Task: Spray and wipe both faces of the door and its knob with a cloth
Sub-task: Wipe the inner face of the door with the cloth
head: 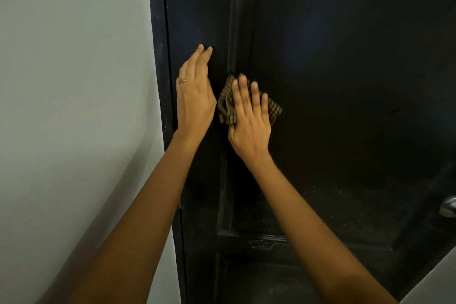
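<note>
A black panelled door fills most of the head view. My right hand presses a brown checked cloth flat against the door beside a vertical panel moulding, fingers spread over it. My left hand rests flat on the door's left stile, fingers together and pointing up, holding nothing; it wears a ring. A metal knob shows at the far right edge, partly cut off. No spray bottle is in view.
A pale wall runs along the left of the black door frame. A light surface cuts into the bottom right corner. The lower door panel looks dusty and scuffed.
</note>
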